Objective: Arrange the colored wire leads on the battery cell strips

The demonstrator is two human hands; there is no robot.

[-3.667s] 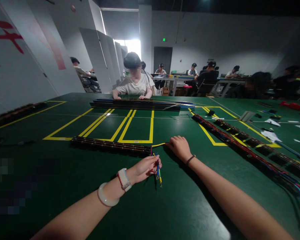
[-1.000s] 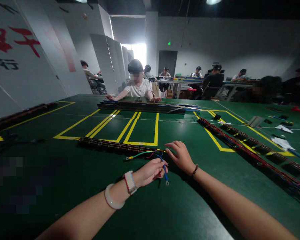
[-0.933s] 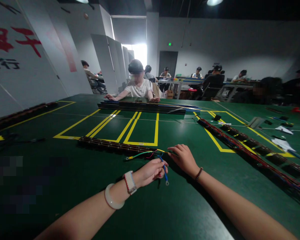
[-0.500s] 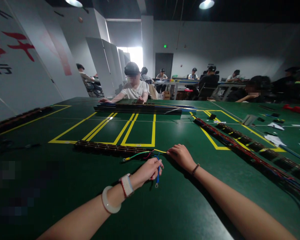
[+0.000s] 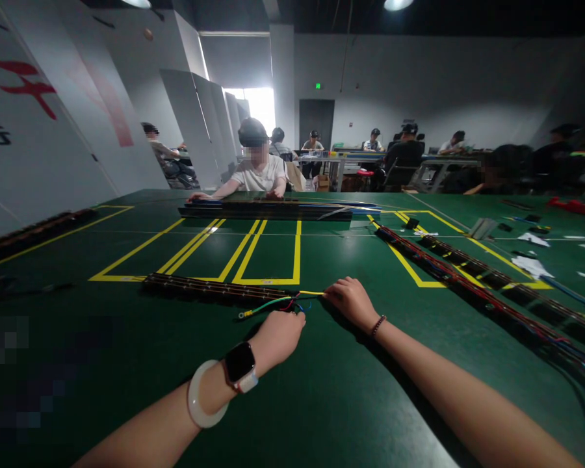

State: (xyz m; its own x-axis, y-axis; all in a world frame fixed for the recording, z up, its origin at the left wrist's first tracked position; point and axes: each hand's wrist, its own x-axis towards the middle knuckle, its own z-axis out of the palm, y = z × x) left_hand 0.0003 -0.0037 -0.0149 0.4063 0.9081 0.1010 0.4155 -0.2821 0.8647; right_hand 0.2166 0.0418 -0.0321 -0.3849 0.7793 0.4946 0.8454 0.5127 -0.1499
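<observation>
While my right hand [image 5: 351, 302] has the end of the yellow wire [image 5: 312, 294] pinched between thumb and fingers, just right of center frame, my left hand [image 5: 279, 337] sits a bit lower and to the left of it, back side up. Fingers on that left one are curled under and mostly out of sight, so honestly I can't tell whether they're gripping anything. A bit of blue wire [image 5: 305, 307] shows right beside them though.

So the long dark strip [image 5: 214, 288] these wires come out of is lying left of center, slanting slightly down toward the right. Its right end is just above my left hand and a little way left of my right one, with the yellow wire bridging that gap. A green wire [image 5: 269, 303] bends back leftward in front of the strip and ends in a ring terminal [image 5: 242, 315], above and left of my left knuckles. There's also a short red wire [image 5: 287, 303] by the strip's end.

All this is on a green table [image 5: 351, 403] marked with yellow tape [image 5: 297, 253]. Over on the right side of the frame, well apart from my hands, is a red-wired bundle [image 5: 448, 276]. Upper middle, a person [image 5: 260, 172] sits behind some long black bars [image 5: 268, 211].
</observation>
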